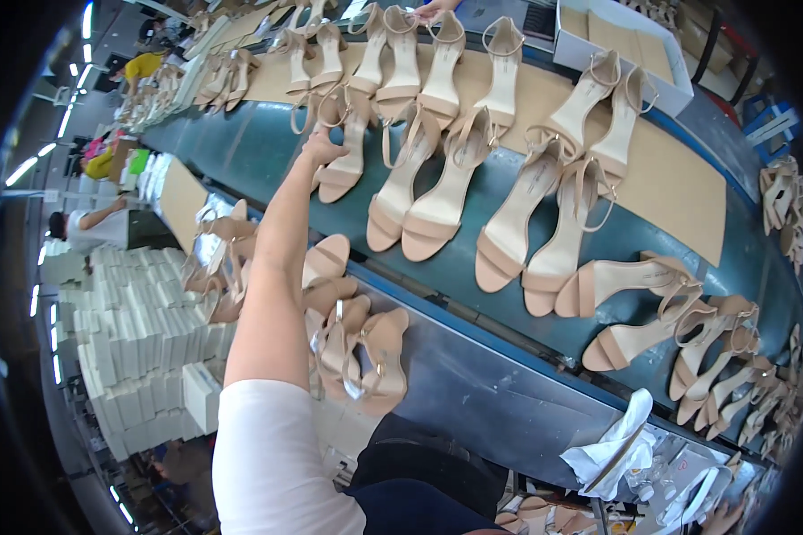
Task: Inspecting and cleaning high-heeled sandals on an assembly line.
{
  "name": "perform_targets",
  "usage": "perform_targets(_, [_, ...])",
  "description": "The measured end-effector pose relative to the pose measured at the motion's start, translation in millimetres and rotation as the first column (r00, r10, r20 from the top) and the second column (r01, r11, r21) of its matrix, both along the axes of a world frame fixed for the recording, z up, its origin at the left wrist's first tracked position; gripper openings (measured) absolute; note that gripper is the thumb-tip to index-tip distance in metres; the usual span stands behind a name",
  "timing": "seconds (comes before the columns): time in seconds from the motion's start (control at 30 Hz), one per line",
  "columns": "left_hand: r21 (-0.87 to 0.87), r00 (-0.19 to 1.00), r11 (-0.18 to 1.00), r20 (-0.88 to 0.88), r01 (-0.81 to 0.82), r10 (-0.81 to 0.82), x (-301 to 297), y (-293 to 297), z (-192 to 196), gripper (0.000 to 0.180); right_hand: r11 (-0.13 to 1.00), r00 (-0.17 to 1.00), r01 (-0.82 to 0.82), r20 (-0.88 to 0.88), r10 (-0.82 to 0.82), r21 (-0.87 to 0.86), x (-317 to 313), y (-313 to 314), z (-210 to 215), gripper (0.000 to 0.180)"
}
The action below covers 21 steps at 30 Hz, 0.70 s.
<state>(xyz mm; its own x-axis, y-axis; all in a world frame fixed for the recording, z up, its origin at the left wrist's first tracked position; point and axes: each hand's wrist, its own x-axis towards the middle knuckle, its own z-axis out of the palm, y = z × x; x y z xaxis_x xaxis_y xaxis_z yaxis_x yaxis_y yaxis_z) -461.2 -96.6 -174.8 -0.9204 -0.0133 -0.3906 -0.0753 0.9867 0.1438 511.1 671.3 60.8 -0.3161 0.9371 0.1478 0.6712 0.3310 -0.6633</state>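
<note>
My left hand [323, 148] reaches far over the green conveyor belt [268, 143]. Its fingers are closed around part of a nude-beige ankle-strap sandal, mostly covered by the hand, in a pair at the belt's middle. The other sandal [348, 160] of that pair lies right beside the hand, toe toward me. To the right stand more pairs of the same kind, among them one sandal [451, 201] with its strap fastened in a loop and another [517, 223] with a pale insole. My right hand is outside the picture.
Behind, a cardboard strip [678, 196] carries a row of sandals. Another person's hand [435, 9] shows at the far edge, near a white box [629, 45]. A metal ledge [473, 374] borders the belt. White boxes [134, 339] are stacked at left; crumpled white paper [616, 446] lies near right.
</note>
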Motion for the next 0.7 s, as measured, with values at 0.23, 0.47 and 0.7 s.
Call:
perform_targets(0.23, [0.785, 0.374, 0.31, -0.107, -0.537, 0.921, -36.2, 33.8, -18.2, 0.089, 0.976, 0.84, -0.213, 0.519, 0.159, 0.047, -255.7, -296.4, 15.1, 0.052])
perform_targets(0.47, [0.316, 0.655, 0.862, -0.561, -0.397, 0.507, -49.5, 23.6, -19.4, 0.033, 0.949, 0.672, -0.306, 0.689, 0.272, -0.077, -250.5, -355.0, 8.2, 0.054])
perform_targets(0.7, [0.554, 0.765, 0.827, -0.492, -0.094, 0.416, -118.3, -101.1, -23.8, 0.027, 0.942, 0.635, -0.262, 0.697, 0.332, -0.209, -263.8, -357.8, -47.7, 0.054])
